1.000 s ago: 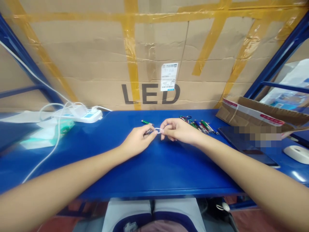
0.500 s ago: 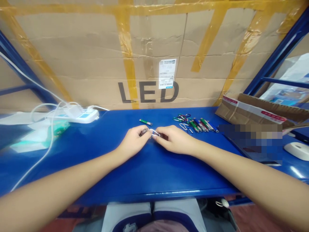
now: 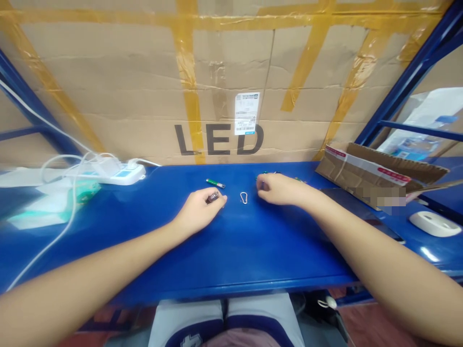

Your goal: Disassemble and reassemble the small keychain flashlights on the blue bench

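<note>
My left hand [image 3: 199, 208] rests on the blue table [image 3: 231, 250] with its fingers pinched on a small dark keychain flashlight [image 3: 212, 196]. A silver carabiner clip [image 3: 243, 197] lies loose on the table between my hands. My right hand [image 3: 278, 189] is further right, fingers curled over the pile of small flashlights and clips, which it mostly hides; whether it holds one I cannot make out. A green flashlight [image 3: 215, 183] lies alone just behind my left hand.
A taped cardboard sheet marked LED [image 3: 220, 140] stands behind the table. A white power strip [image 3: 115, 173] with cables sits far left, an open cardboard box [image 3: 376, 173] at right, and a white mouse [image 3: 432, 223] at the far right edge.
My hands were together on the flashlight and clip. Now the clip lies on the table and my right hand has moved right to the pile; my left hand still holds the flashlight.
</note>
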Available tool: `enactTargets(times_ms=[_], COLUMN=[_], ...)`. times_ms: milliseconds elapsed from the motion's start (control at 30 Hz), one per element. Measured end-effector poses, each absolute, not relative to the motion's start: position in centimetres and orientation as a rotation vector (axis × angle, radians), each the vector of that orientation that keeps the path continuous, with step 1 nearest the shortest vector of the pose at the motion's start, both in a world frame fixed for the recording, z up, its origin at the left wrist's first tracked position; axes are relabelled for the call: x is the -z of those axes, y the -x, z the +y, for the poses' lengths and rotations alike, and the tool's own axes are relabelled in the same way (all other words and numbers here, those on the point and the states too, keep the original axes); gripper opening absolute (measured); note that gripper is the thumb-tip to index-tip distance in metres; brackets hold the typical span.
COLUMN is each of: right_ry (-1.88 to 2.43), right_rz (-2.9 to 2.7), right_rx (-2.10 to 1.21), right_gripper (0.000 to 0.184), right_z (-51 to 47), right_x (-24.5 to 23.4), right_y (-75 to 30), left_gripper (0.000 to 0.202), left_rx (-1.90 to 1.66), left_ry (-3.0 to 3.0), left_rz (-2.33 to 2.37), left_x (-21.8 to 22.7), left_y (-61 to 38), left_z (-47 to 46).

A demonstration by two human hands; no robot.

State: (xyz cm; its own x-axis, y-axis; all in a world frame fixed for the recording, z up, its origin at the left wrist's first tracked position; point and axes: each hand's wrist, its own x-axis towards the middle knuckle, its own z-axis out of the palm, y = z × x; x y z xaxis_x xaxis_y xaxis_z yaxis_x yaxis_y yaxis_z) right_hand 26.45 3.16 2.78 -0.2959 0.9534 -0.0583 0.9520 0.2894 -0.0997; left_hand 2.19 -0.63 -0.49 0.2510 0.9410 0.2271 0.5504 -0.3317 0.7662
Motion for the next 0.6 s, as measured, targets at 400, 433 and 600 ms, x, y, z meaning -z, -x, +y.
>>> enactTargets(times_ms=[400, 433, 600], right_ry=[2.127, 2.094, 1.868], right_rz=[-2.25, -2.272, -2.421], right_rx=[-0.134, -0.153, -0.388], right_gripper=[0.096, 0.098, 0.101], right_z=[5.8, 5.5, 3.6], right_x=[0.6, 0.6, 0.1], right_y=[-25.4, -25.2, -23.7], left_gripper=[0.036, 0.036, 0.035], left_rx=[-0.905, -0.906, -0.897], left_ry=[-1.989, -1.991, -2.009], left_rz=[1.342, 1.335, 1.33], left_x=[0.4, 0.4, 0.4], left_y=[-2.3, -2.3, -2.3], left_z=[-0.7, -0.8, -0.8])
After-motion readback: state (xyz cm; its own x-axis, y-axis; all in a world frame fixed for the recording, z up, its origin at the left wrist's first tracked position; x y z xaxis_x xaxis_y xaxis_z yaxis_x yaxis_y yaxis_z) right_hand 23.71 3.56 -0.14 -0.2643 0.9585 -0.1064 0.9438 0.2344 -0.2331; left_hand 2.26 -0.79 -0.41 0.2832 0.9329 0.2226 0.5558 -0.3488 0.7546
